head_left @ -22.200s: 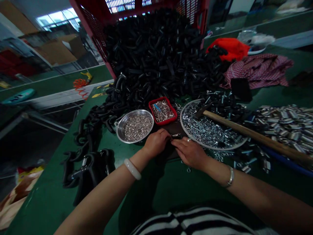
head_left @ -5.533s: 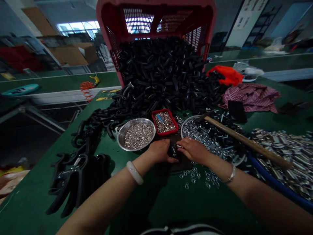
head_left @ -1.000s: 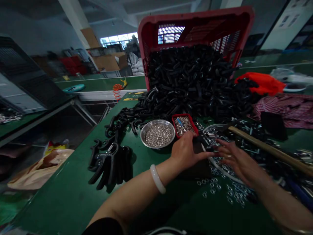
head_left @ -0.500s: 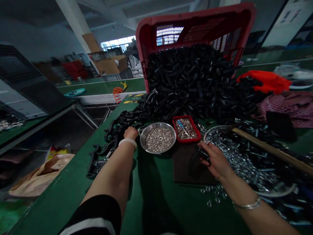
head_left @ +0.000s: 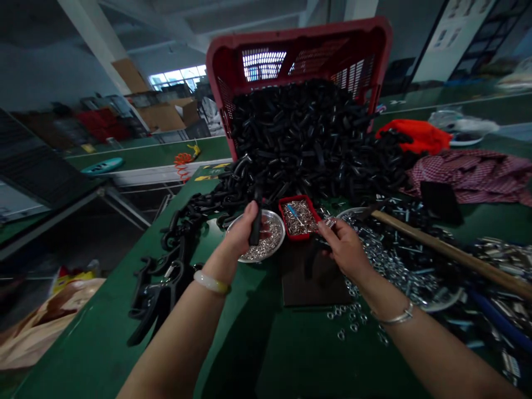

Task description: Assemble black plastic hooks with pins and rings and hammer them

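My left hand (head_left: 241, 235) is closed around a long black plastic clamp part (head_left: 256, 221), held upright over the near side of a round metal bowl (head_left: 271, 252) of small shiny rings. At the right, my right hand (head_left: 347, 246) pinches a small shiny piece that looks like a spring (head_left: 330, 222); something dark shows beneath its fingers, too blurred to name. Just beyond that hand stands a red tray (head_left: 305, 238) of small metal pins with a blue-handled tool (head_left: 294, 213) on top. A dark brown board (head_left: 311, 282) lies below and left of it.
A tipped red crate (head_left: 299, 33) spills black plastic parts (head_left: 299, 133) across the back. Black spring clamps (head_left: 166, 277) lie at the left. A wooden-handled hammer (head_left: 440, 246) rests across metal fittings (head_left: 386, 266) at right. Loose rings (head_left: 353, 317) and a checked cloth (head_left: 469, 172) lie there too.
My left hand has come up from the black parts, a black clamp part now in it. My right hand has moved up towards the red tray, with a shiny piece showing at its fingertips.
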Tool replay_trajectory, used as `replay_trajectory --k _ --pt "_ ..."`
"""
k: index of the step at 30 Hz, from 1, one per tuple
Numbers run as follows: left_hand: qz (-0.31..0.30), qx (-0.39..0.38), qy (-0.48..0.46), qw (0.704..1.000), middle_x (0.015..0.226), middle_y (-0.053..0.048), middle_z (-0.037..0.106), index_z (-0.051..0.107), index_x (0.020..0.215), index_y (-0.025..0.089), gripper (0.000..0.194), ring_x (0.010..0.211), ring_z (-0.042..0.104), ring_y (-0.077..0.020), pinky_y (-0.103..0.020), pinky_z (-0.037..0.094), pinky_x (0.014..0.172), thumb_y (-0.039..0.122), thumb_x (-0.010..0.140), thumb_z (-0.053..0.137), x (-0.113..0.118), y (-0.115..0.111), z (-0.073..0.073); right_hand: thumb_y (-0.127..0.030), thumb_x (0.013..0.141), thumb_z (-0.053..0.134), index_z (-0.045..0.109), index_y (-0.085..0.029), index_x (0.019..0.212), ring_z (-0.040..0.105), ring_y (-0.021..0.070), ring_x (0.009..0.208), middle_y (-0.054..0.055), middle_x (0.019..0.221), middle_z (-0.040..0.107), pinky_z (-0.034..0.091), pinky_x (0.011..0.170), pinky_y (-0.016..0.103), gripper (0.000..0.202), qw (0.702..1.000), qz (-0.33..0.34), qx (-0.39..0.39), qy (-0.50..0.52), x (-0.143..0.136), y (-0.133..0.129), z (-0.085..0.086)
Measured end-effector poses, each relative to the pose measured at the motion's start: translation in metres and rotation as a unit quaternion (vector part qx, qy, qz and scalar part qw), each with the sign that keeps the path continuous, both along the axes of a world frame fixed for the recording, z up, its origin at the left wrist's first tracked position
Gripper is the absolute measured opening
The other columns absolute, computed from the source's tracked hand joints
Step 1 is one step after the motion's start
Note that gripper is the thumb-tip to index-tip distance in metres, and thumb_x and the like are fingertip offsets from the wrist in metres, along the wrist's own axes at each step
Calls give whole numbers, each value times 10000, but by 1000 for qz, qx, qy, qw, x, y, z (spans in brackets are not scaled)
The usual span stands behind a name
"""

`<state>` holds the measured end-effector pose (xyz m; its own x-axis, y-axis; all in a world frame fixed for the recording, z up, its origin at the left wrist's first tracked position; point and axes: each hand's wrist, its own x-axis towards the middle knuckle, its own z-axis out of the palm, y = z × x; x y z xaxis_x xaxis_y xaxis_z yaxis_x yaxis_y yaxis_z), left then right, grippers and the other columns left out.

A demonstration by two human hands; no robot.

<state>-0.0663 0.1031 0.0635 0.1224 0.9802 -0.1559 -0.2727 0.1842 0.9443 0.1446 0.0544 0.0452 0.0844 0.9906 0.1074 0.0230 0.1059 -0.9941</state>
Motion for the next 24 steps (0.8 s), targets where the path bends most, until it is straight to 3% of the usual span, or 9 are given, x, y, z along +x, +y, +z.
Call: replay_trajectory --k 4,7,9,13,16,20,24 --pt "-92 59 67 992 658 19 535 524 1067 214 501 507 508 -97 -243 468 498 580 725 537 48 -35 0 -460 769 543 529 -217 807 495 114 575 -23 668 521 419 435 207 247 994 -12 92 -61 -10 -3 14" --pt "-103 142 127 976 770 -32 615 548 1100 216 487 693 583 -157 -284 495 620 576 813 391 63 -49 3 -456 780 529 521 -219 820 503 121 590 -8 700 536 425 436 211 241 991 -41 116 -57 -10 -8 16" --pt "-109 159 145 970 840 -56 640 585 1056 202 487 819 595 -189 -313 497 706 556 845 326 65 -52 5 -463 780 525 508 -225 831 493 117 550 -8 705 540 416 405 215 244 992 -56 106 -50 -8 -13 15" --pt "-122 127 62 982 902 -44 643 594 962 187 298 887 593 -182 -318 475 806 414 823 458 62 -49 4 -443 789 526 497 -229 843 475 109 498 -24 641 503 417 410 225 223 988 -73 110 -77 -2 -20 12" --pt "-135 99 -33 985 823 -17 625 550 962 191 223 763 602 -150 -286 491 710 312 782 498 64 -46 2 -424 807 505 486 -230 842 476 107 476 -27 630 504 413 419 233 198 984 -80 125 -99 0 -23 14" --pt "-65 84 8 994 682 18 561 518 933 197 245 568 541 -102 -226 448 530 388 781 516 74 -47 6 -380 804 518 501 -222 836 553 133 568 2 693 584 453 545 263 161 959 -70 180 -206 0 -28 17" --pt "-8 102 78 992 685 25 544 495 890 189 367 541 511 -92 -225 438 514 504 722 580 82 -47 5 -353 802 521 505 -221 839 585 148 624 8 700 619 452 597 266 138 937 -86 218 -261 -1 -32 19"
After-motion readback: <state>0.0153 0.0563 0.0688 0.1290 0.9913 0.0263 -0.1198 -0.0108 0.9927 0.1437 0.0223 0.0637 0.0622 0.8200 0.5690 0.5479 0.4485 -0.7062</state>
